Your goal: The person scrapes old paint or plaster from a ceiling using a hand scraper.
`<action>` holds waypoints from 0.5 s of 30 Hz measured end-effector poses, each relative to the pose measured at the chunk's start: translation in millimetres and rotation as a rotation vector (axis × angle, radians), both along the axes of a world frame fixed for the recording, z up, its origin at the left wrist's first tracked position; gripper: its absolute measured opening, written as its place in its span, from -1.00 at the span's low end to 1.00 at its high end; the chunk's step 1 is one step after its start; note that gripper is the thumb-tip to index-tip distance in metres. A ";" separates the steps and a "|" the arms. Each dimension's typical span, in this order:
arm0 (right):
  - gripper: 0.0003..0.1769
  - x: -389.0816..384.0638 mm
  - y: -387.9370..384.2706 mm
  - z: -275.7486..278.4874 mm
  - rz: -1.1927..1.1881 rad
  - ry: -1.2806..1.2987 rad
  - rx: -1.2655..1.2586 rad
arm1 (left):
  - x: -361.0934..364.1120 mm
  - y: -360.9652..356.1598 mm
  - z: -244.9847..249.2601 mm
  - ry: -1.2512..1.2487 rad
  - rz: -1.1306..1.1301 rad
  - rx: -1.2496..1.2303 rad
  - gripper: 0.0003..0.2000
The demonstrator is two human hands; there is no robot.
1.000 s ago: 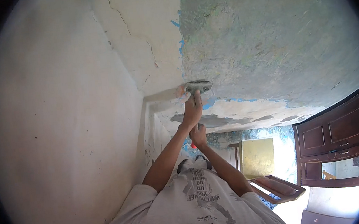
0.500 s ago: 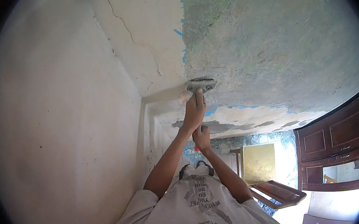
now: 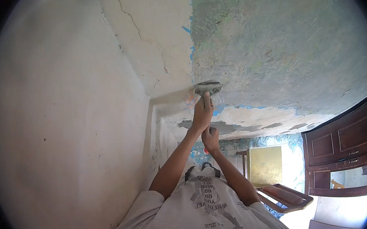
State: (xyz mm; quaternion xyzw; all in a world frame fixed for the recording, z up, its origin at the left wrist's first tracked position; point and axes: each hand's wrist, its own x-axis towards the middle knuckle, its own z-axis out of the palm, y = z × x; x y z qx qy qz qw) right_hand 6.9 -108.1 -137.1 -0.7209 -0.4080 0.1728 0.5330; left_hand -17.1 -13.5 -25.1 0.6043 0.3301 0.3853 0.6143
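Observation:
A wide-bladed scraper (image 3: 208, 88), grey with dust or plaster, has its blade against the wall (image 3: 282, 45). It sits near the edge between the pale paint (image 3: 158, 25) and the stripped, greenish-grey area. My left hand (image 3: 204, 112) is closed on the tool just below the blade, a finger stretched up along it. Lower down, my right hand (image 3: 211, 139) is closed in a fist at the handle end, most of which the hands hide. Blue paint remnants (image 3: 219, 110) show beside my left hand.
At my left a pale side wall (image 3: 71, 124) meets the worked wall in a corner. A yellow-topped seat or small table (image 3: 265, 166) and a wooden frame (image 3: 287, 198) stand at lower right. Beyond them is a dark wooden cabinet (image 3: 347, 141). A crack (image 3: 134, 23) runs through the pale paint.
The scraper and both hands have moved slightly down the wall, toward me. The whole view has shifted a little. Both hands keep their grip.

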 end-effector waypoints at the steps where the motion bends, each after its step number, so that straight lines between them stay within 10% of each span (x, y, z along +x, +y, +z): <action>1: -0.28 -0.3 -0.4 -6.6 -0.020 -0.078 0.023 | 0.5 -1.2 -4.5 0.008 0.005 0.004 -0.42; 15: -0.48 4.5 0.2 18.6 -0.009 -0.053 -0.048 | 3.4 -0.5 15.0 -0.141 -0.016 -0.063 -0.45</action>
